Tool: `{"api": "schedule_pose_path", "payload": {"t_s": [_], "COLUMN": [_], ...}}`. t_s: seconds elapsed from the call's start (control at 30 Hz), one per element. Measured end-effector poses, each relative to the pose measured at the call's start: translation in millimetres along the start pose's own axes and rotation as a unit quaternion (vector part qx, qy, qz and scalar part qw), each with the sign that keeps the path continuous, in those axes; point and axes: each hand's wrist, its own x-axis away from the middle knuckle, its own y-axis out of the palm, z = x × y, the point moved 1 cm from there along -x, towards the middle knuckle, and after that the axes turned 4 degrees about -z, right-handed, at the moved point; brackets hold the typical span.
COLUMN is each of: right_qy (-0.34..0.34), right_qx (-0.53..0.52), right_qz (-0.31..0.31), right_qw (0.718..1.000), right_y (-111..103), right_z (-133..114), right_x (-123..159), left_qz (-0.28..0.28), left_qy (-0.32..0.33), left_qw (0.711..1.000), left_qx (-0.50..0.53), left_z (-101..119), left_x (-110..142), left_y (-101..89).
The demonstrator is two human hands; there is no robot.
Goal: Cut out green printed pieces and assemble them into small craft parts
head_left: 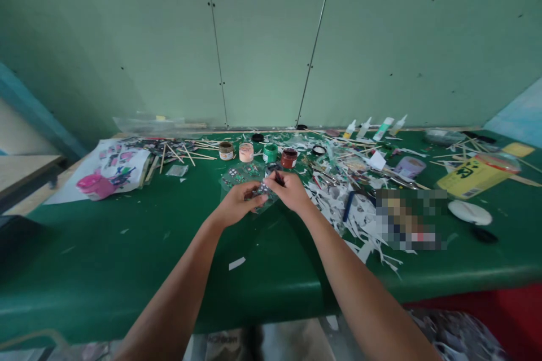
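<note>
My left hand (pixel 240 203) and my right hand (pixel 288 190) meet over the middle of the table. Between their fingertips is a small dark piece with pale spots (pixel 263 187), partly hidden by the fingers; its kind I cannot make out. Both hands are closed on it. Beneath and behind them lies a clear plastic sheet (pixel 232 176) with small coloured patterns. Just beyond stand open paint jars: a brown one (pixel 226 151), a peach one (pixel 246 152), a green one (pixel 270 153) and a dark red one (pixel 289 158). Another dark jar is partly covered by my right hand.
White paper scraps (pixel 362 225) are heaped on the right. A yellow container (pixel 478 176) and a white oval object (pixel 470 212) lie farther right. At left, a pink jar (pixel 95 186) rests on a paper sheet (pixel 70 194). Small bottles (pixel 383 129) stand near the wall.
</note>
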Motion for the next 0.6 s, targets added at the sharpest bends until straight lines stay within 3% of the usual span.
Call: {"api": "schedule_pose_path", "payload": {"t_s": [0.1, 0.23, 0.37, 0.6], "right_qy": [-0.003, 0.002, 0.012, 0.037], "right_qx": [0.012, 0.024, 0.009, -0.107], "right_qz": [0.013, 0.019, -0.015, -0.043], "right_qw": [1.0, 1.0, 1.0, 0.993], "right_y": [1, 2, 7, 8], "right_z": [0, 2, 0, 2], "right_x": [0, 2, 3, 3], "left_qz": [-0.069, -0.087, -0.04, 0.029], "left_qy": [-0.043, -0.065, -0.056, -0.017], "left_qw": [0.993, 0.985, 0.993, 0.998], "left_qx": [0.083, 0.137, 0.098, 0.046], "left_z": [5, 8, 2, -3], "left_x": [5, 6, 1, -5], "left_y": [-0.2, -1.6, 1.7, 4.0]}}
